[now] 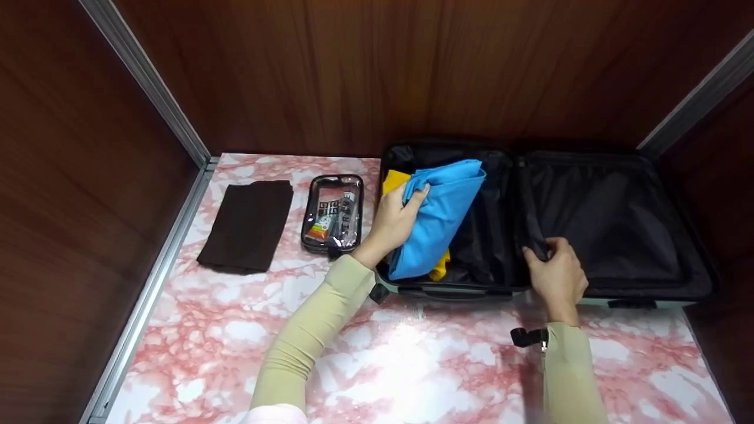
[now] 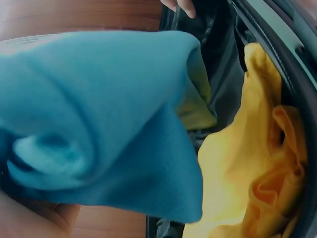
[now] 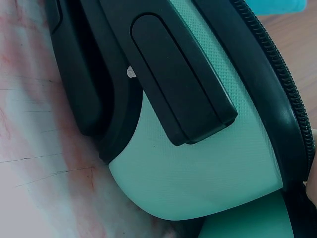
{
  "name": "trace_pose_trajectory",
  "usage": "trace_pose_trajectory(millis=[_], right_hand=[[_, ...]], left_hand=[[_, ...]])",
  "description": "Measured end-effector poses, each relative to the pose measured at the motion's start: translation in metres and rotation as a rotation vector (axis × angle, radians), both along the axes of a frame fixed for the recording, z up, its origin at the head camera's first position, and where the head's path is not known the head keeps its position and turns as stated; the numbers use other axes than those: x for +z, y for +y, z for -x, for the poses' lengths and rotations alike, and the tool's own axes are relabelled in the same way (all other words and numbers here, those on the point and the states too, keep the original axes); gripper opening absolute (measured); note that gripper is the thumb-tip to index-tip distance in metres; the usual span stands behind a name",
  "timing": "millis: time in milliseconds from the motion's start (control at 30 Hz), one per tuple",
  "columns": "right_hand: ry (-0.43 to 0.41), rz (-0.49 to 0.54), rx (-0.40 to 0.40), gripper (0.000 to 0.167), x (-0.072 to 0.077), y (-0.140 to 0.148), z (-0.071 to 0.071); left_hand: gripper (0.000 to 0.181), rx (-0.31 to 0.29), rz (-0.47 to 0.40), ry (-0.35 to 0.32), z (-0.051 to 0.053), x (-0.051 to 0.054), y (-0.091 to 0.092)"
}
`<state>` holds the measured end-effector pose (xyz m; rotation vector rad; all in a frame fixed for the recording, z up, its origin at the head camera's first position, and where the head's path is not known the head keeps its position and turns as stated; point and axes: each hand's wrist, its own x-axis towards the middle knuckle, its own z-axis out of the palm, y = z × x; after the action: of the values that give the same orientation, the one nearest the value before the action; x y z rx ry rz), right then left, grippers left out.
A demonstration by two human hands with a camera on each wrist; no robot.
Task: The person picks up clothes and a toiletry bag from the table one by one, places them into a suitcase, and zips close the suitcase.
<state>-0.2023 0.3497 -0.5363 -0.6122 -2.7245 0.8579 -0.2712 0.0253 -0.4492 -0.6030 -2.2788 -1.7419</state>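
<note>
While my left hand (image 1: pixel 393 218) pinches the blue cloth (image 1: pixel 445 221) over the open suitcase (image 1: pixel 456 292), by its left edge, my right hand (image 1: pixel 556 274) grips the black flap (image 1: pixel 533 229) mid near edge; likely packing, next calls for laying it flat over the yellow cloth (image 2: pixel 237 148)

Blue cloth (image 2: pixel 109 94): folded, slightly blurred. Left hand (image 2: pixel 32 218) below it, fingers mostly hidden. To the blue cloth's right, rumpled yellow cloth (image 2: pixel 247 148) inside black-lined suitcase (image 2: pixel 270 44). Above blue cloth: right hand (image 2: pixel 186 6), fingertips only.
</note>
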Motion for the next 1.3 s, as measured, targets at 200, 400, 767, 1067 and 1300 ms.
trace_pose_trajectory(millis=[200, 400, 767, 1067, 1300], right_hand=[[0.02, -0.001, 0.007, 0.063, 0.001, 0.0, 0.0], [0.031, -0.003, 0.014, 0.063, 0.0, -0.001, 0.0], [0.012, 0.005, 0.002, 0.063, -0.001, 0.0, -0.001], [0.014, -0.002, -0.002, 0.062, 0.001, 0.0, -0.002], [0.038, -0.007, 0.015, 0.061, 0.003, -0.002, -0.001]], left_hand=[[0.029, -0.074, -0.052, -0.065, 0.001, 0.007, 0.006], [0.039, -0.041, 0.058, -0.209, 0.022, -0.005, 0.002], [0.095, 0.025, 0.409, -0.501, 0.049, -0.027, -0.017], [0.063, -0.134, 0.542, -0.366, 0.047, -0.015, -0.001], [0.054, -0.142, 0.298, -0.294, 0.049, 0.002, 0.01]])
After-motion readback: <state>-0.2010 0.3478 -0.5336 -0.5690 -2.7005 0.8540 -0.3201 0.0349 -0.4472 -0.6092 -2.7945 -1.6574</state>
